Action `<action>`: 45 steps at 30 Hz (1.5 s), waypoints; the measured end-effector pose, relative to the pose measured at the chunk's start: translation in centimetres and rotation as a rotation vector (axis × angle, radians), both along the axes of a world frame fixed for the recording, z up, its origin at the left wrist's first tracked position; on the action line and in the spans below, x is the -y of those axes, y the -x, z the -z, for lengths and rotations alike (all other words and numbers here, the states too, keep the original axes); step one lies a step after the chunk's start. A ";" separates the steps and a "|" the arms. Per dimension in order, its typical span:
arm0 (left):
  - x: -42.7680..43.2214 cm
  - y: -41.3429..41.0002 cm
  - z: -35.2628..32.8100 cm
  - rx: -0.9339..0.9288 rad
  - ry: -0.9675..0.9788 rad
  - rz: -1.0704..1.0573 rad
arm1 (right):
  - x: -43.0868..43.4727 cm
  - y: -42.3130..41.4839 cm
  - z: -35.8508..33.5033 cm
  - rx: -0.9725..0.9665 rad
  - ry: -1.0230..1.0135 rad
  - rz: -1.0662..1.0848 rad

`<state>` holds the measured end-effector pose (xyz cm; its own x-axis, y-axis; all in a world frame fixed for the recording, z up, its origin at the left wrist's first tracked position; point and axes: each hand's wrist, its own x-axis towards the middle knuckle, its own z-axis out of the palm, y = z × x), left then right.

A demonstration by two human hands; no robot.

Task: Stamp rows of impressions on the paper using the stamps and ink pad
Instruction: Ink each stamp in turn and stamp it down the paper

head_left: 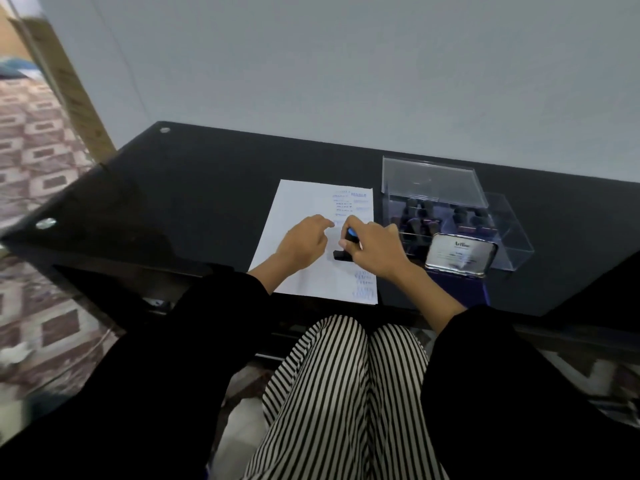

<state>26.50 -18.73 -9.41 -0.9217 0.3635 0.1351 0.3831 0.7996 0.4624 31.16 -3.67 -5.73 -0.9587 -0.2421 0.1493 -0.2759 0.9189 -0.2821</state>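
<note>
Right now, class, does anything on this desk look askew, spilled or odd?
Nothing is spilled or damaged. One oddity: the blue impressions all crowd the right edge of the paper, some faint, with the left side blank. The right hand holds the stamp on the sheet; the ink pad sits open beside it.

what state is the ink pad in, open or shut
Open: the ink pad has its silver lid raised, leaving the blue inked surface below it uncovered.
</note>
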 end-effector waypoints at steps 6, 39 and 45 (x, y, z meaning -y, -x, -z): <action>0.5 0.3 2.1 0.002 0.087 0.051 | 0.7 0.9 1.1 0.018 -0.064 -0.009; 0.6 0.3 3.9 -0.076 0.040 0.053 | 1.8 -0.2 3.9 -0.031 0.067 0.026; 0.6 0.3 3.8 -0.084 0.041 0.050 | 1.8 -0.2 4.0 -0.040 0.077 0.026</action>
<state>26.21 -19.35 -13.24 -0.8881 0.4160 0.1954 0.4595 0.7959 0.3943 31.39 -5.51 -9.75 -0.9573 -0.2036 0.2053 -0.2650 0.9019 -0.3412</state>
